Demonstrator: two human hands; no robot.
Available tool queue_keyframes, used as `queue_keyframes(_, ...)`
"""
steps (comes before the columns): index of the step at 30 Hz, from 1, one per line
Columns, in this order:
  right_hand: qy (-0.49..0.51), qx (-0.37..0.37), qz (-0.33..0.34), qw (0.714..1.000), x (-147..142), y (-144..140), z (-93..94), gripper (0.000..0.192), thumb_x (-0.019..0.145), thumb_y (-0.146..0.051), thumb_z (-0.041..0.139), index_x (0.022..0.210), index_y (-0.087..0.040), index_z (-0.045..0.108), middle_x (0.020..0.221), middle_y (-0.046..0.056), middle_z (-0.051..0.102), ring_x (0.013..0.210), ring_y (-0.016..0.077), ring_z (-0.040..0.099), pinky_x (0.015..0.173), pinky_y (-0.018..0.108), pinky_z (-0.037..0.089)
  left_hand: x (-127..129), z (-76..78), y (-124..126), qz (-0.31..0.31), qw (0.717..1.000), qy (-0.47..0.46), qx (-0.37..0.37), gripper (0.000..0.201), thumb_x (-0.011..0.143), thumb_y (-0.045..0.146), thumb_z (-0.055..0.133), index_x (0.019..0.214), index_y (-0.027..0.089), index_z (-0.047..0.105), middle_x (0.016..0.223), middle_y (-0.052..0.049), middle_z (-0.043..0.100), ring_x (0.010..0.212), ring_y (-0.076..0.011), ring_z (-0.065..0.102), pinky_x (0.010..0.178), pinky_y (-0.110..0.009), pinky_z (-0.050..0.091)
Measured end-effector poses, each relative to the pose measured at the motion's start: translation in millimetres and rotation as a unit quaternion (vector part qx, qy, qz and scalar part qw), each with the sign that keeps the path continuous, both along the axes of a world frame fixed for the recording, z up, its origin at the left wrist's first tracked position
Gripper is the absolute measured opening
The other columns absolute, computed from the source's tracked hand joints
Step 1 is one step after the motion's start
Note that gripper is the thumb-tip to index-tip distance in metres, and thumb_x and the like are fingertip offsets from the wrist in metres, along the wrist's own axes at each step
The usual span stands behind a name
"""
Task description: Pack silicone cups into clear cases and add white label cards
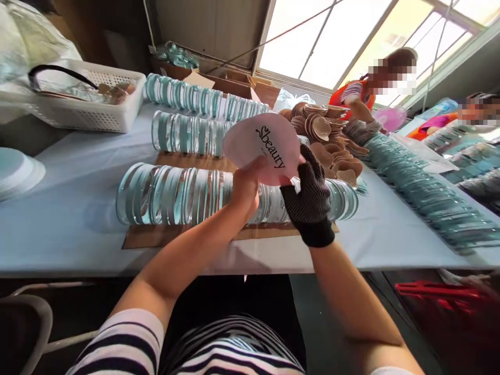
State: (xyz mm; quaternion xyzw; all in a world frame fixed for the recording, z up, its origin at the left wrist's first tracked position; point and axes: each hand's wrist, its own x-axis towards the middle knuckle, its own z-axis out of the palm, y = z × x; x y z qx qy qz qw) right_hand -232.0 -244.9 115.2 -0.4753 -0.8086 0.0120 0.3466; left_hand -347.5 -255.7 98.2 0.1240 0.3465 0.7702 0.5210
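Left hand [246,188] and right hand [311,192] apparently closed on printed disc [255,141] (far side hidden).

1. The front row of glass discs [172,194] lies beyond the left hand [246,188] and the right hand [312,195], closing the way straight forward.
2. Behind it, the middle row [201,134] and the back row [195,97] are further barriers.
3. On the left, the table [78,219] offers wide room, up to the basket [94,117] and the white pile [17,174].
4. On the right, a passage opens before the long glass row [414,179]; the brown heap [322,130] obstructs farther back.
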Motion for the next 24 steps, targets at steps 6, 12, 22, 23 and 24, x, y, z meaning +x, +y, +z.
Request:
queue_keyframes(6, 0.096, -0.026, -0.154, 0.983, 1.3, -24.5, 1.7, 0.05, 0.096, -0.038, 0.033, 0.132, -0.012, 0.055, 0.112, 0.02, 0.066, 0.108, 0.0323, 0.063, 0.088, 0.048, 0.053, -22.9, 19.3, -16.7, -0.014, 0.998, 0.02, 0.064, 0.017, 0.08, 0.022, 0.07, 0.097, 0.023, 0.071, 0.111, -0.001, 0.073, 0.128, -0.0225, 0.056, 0.11, -0.04, 0.043)
queue_keyframes(12, -0.034, -0.082, -0.095, 0.992, 54.1, -120.6, -4.4, 0.049, 0.093, -0.04, 0.044, 0.134, -0.017, 0.057, 0.091, 0.015, 0.072, 0.073, 0.0285, 0.069, 0.062, 0.038, 0.056, -65.3, 15.3, 7.0, 0.004, 0.999, 0.008, 0.046, 0.043, 0.079, 0.022, 0.072, 0.121, 0.03, 0.065, 0.129, -0.001, 0.066, 0.135, -0.0228, 0.049, 0.11, -0.039, 0.042)
queue_keyframes(22, -0.174, -0.225, -0.055, 0.957, -17.2, -80.5, -21.3, 0.051, 0.092, -0.027, 0.039, 0.142, -0.016, 0.046, 0.078, 0.008, 0.071, 0.06, 0.0199, 0.063, 0.056, 0.027, 0.043, -69.3, -12.8, 19.0, -0.004, 0.998, 0.017, 0.061, 0.067, 0.07, 0.033, 0.081, 0.133, 0.028, 0.057, 0.131, -0.004, 0.065, 0.137, -0.026, 0.046, 0.113, -0.039, 0.035)
queue_keyframes(23, -0.18, -0.23, -0.04, 0.955, -20.6, -73.8, -21.5, 0.049, 0.093, -0.029, 0.038, 0.14, -0.015, 0.046, 0.077, 0.008, 0.071, 0.06, 0.0197, 0.062, 0.056, 0.026, 0.042, -68.8, -12.5, 18.5, 0.0, 0.998, 0.011, 0.062, 0.066, 0.07, 0.033, 0.081, 0.132, 0.027, 0.058, 0.129, -0.004, 0.065, 0.137, -0.0264, 0.046, 0.114, -0.04, 0.035)
queue_keyframes(24, -0.18, -0.229, -0.032, 0.956, -21.2, -69.5, -22.1, 0.047, 0.095, -0.032, 0.037, 0.137, -0.014, 0.047, 0.076, 0.007, 0.07, 0.06, 0.0197, 0.062, 0.056, 0.026, 0.04, -68.2, -12.2, 18.0, 0.002, 0.998, 0.005, 0.061, 0.066, 0.07, 0.034, 0.081, 0.131, 0.026, 0.059, 0.127, -0.005, 0.066, 0.136, -0.0268, 0.046, 0.114, -0.04, 0.035)
